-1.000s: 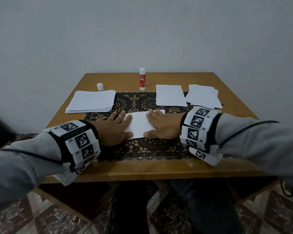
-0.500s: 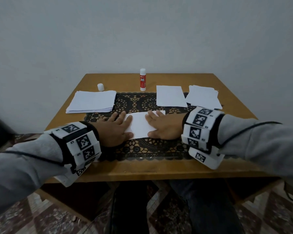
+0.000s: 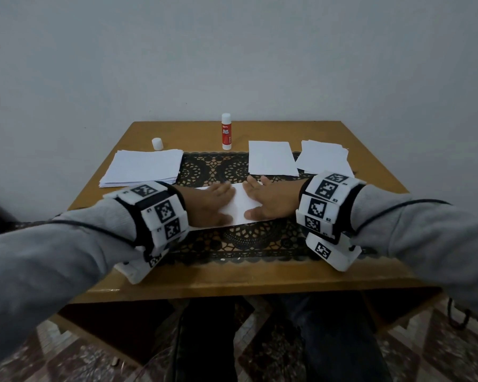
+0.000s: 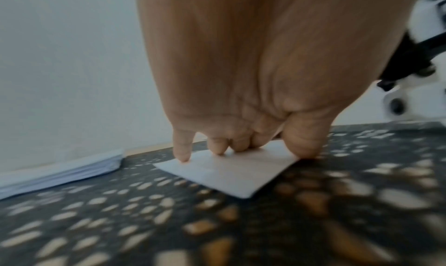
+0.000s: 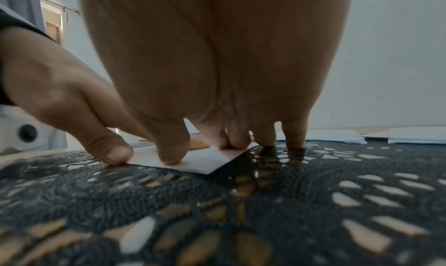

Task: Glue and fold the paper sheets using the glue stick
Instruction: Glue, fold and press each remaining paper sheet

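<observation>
- Left hand [image 3: 209, 206] lies flat, palm down, fingers spread and straight, pressing the left part of the folded paper sheet [image 3: 239, 206] at the centre of the head view.
- Right hand [image 3: 268, 201] does the same on the sheet's right part — fingers straight, thumb toward the near edge; a strip of white paper shows between the two hands.
- Left wrist view: fingertips [image 4: 217, 148] and thumb touch down on the sheet [image 4: 231, 174], whose near corner lies flat on the mat.
- Right wrist view: right thumb and first fingertips [image 5: 172, 155] press the sheet [image 5: 205, 163]; the two outer fingertips land on the mat just beside its corner. The left hand [image 5: 60, 98] enters from the frame's left, thumb at the paper's edge.
- The sheet sits on a black lace mat [image 3: 249, 241] covering the middle of a wooden table [image 3: 232, 282].
- Glue stick [image 3: 226, 131] stands upright, uncapped, at the table's far edge, upper centre of the head view; its white cap [image 3: 157, 143] stands to its left, well apart.
- Stack of white paper [image 3: 144, 168] at the table's left, just above the left wrist (also the low pile at the left edge of the left wrist view [image 4: 60, 172]).
- Single white sheet [image 3: 272, 158] right of centre, overlapping the mat's far edge — a looser pile of sheets [image 3: 324, 158] just beside it on the right.
- Both wrists wear white bands with black square markers [image 3: 326, 199]; grey sleeves behind them.
</observation>
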A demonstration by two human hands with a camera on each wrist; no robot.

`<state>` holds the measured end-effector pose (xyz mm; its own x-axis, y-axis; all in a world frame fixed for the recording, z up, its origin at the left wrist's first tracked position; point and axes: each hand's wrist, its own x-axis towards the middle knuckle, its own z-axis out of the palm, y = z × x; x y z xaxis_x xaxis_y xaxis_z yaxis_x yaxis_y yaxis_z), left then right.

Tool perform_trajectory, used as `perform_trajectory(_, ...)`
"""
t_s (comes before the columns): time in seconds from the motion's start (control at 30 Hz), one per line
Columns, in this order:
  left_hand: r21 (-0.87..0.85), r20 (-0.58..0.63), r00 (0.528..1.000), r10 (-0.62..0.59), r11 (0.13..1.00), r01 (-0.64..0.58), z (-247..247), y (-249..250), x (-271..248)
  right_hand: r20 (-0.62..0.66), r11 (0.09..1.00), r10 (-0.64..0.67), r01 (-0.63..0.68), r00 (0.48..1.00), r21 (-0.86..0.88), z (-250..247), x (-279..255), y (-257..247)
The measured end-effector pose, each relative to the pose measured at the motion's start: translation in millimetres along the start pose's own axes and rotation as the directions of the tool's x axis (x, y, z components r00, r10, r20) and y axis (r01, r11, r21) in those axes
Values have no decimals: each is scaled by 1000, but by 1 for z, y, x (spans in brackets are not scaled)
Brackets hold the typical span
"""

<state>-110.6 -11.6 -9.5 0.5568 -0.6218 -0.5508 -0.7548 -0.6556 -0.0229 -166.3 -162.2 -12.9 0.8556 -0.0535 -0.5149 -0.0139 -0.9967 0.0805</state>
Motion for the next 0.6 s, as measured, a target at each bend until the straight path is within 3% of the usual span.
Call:
perform_trajectory(0.13, 12, -17, 995, -97, 995, 97, 1, -11, 4, 1, 1000, -4, 4, 1000, 22, 2, 1, 1)
perform_trajectory(0.3, 12, -4, 995, 96, 995, -96, 11, 8, -7, -2, 999, -27, 27, 1000, 44, 3, 3, 5)
perform_trajectory(0.47, 13, 18, 997, -71, 997, 71, 11, -29, -14, 4, 998, -42, 42, 999, 57, 4, 4, 8)
perform_trajectory(0.6, 18, 24, 996, -83, 996, 83, 19, -32, -23, 18, 999, -17, 16, 1000, 41, 1, 4, 6)
